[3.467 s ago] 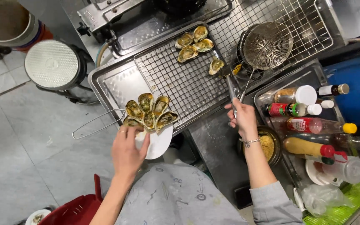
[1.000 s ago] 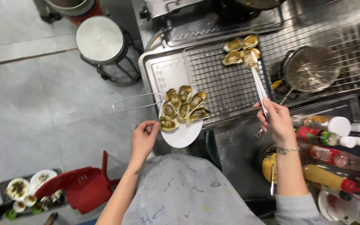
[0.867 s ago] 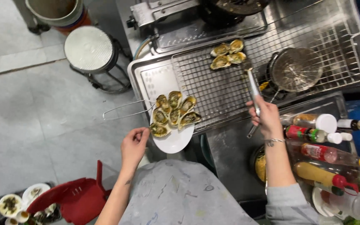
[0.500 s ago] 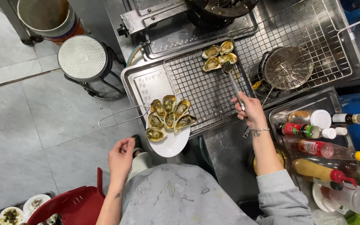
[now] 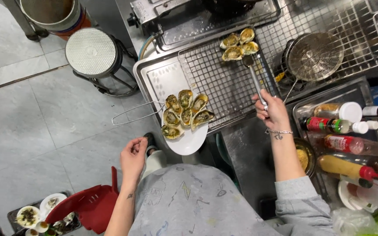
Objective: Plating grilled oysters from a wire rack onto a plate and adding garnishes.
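Head view, right hand (image 5: 271, 112) fingers clamped on long steel tongs (image 5: 255, 81) reaching grilled oysters (image 5: 238, 45) at wire rack's (image 5: 215, 78) far edge, left hand (image 5: 133, 155) loosely curled, empty, red-labelled sauce bottles (image 5: 333, 125) along bench's right edge.

Grey tiled floor (image 5: 44, 131), round metal stool (image 5: 92, 52), red dustpan (image 5: 90, 205)

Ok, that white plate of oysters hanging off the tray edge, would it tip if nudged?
Probably: the white plate overhangs the steel tray edge, unsupported by either hand. Six shell oysters crowd its far side, so likely heavy, and they could slide off.
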